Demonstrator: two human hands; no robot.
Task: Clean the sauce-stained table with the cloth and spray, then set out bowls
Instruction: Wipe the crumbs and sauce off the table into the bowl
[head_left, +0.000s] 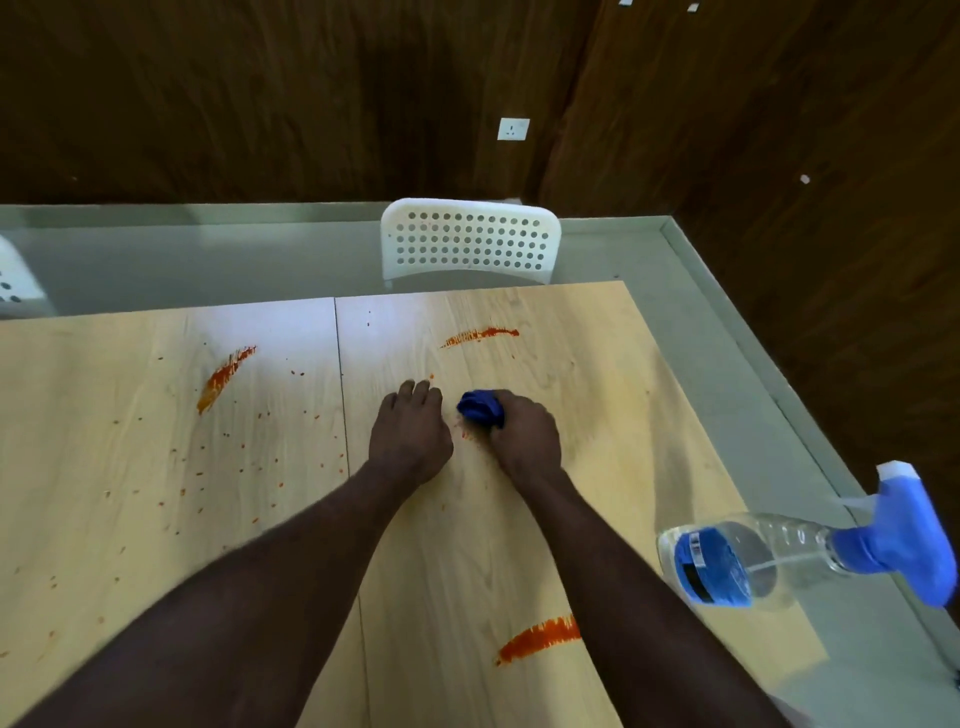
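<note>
I read the cloth (480, 409) at frame centre, bunched in my right hand (524, 434), fingers curled round it, on the tabletop (582, 384). My left hand (410, 434) rests beside it, palm down, fingers loose. Spray bottle (779, 556), lower right: long axis across the frame, trigger head rightward.

Cloth (480, 409) mostly under right hand (524, 434)

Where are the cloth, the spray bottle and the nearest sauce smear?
cloth (480, 409), head view, bunched blue fabric.
spray bottle (789, 551), head view, clear body.
nearest sauce smear (540, 636), head view, streak's middle.
</note>
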